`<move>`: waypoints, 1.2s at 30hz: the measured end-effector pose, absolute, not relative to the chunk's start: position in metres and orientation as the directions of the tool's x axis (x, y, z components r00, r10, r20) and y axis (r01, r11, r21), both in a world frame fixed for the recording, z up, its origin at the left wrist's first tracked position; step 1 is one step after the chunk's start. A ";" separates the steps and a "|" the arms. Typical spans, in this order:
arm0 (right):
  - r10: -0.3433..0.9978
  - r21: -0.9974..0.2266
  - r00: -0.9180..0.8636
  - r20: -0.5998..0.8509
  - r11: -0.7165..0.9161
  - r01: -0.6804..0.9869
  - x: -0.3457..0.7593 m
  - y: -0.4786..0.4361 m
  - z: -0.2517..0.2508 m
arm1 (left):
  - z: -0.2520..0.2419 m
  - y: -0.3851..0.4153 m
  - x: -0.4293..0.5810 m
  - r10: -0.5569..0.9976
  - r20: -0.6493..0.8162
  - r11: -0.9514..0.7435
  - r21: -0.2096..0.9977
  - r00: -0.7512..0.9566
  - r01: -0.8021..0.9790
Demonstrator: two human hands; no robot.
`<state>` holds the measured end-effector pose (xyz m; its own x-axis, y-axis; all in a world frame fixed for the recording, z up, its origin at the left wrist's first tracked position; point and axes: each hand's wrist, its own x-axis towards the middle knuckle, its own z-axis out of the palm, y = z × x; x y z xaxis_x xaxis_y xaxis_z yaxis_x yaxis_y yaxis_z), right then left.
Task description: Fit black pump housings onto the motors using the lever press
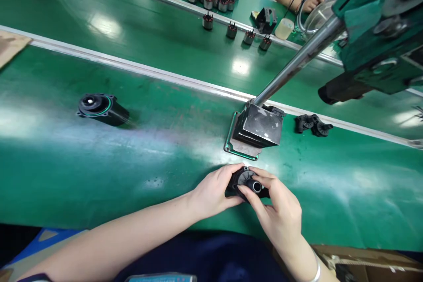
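My left hand (214, 190) is closed around the side of a black motor housing (230, 190), which is mostly hidden by my fingers. On top of it sits a black pump cover (245, 179) with a round, open pipe stub facing up toward me. The thumb and fingers of my right hand (282, 209) grip this cover around the stub. Both hands are low over the green bench, just in front of the metal block of a press stand. Another black motor housing (105, 109) with a green sealing ring lies on its side at the left.
The metal block (259, 125) bears a slanted steel column (300, 57) and a green press head (370, 48). Two black pump covers (312, 124) lie to its right. Wound motor cores (249, 36) line the conveyor. A co-worker's hand (313, 3) appears behind. A cardboard box (376, 255) stands lower right.
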<state>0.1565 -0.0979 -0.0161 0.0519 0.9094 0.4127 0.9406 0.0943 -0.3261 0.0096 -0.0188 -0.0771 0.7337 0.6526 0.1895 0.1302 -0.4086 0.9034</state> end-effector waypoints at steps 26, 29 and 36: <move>0.879 -0.210 0.088 0.469 0.014 0.978 0.151 -0.103 -0.024 | -0.081 -0.019 0.012 0.641 0.253 -0.482 0.867 0.725 0.124; 0.866 -0.194 0.093 0.492 0.005 0.981 0.147 -0.103 -0.030 | -0.085 -0.018 0.012 0.571 0.330 -0.556 0.829 0.752 0.059; 0.884 -0.130 -0.109 0.455 0.188 0.974 0.192 -0.097 0.037 | -0.052 -0.007 0.006 0.525 0.388 -0.670 0.737 0.757 0.087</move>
<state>0.1924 -0.0967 0.0371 -0.1094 0.8839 0.4547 0.9736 0.1875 -0.1303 0.0057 -0.0068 -0.0516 0.7574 0.5251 0.3881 0.0873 -0.6705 0.7368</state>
